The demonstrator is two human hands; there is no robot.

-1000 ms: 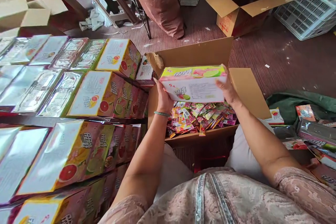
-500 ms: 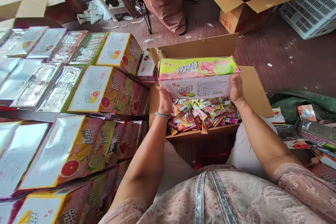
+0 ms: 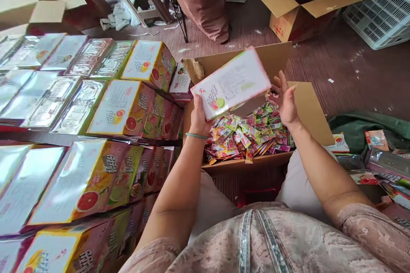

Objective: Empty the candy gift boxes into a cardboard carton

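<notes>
My left hand [image 3: 201, 116] grips the near left end of a candy box [image 3: 235, 81], thumb on its white printed face. The box is tilted, its right end higher, and slightly blurred. Just off that right end is my right hand [image 3: 287, 101], fingers spread and holding nothing. Beneath both hands stands an open cardboard carton [image 3: 256, 163], its flaps folded out. Many small wrapped candies [image 3: 245, 136] in pink, green and yellow fill the part of it that shows. The box hides some of the carton's far side.
Rows of packed candy boxes [image 3: 112, 102] are stacked close on my left. Beyond the carton are a brown sack [image 3: 201, 4], an open carton [image 3: 285, 21] and a grey plastic crate [image 3: 381, 13]. Clear packaging [image 3: 387, 164] and a green cloth [image 3: 349, 123] lie at right.
My right hand has let go of the box and opened. In my left hand the box has turned, its right end rising and its white face now uppermost.
</notes>
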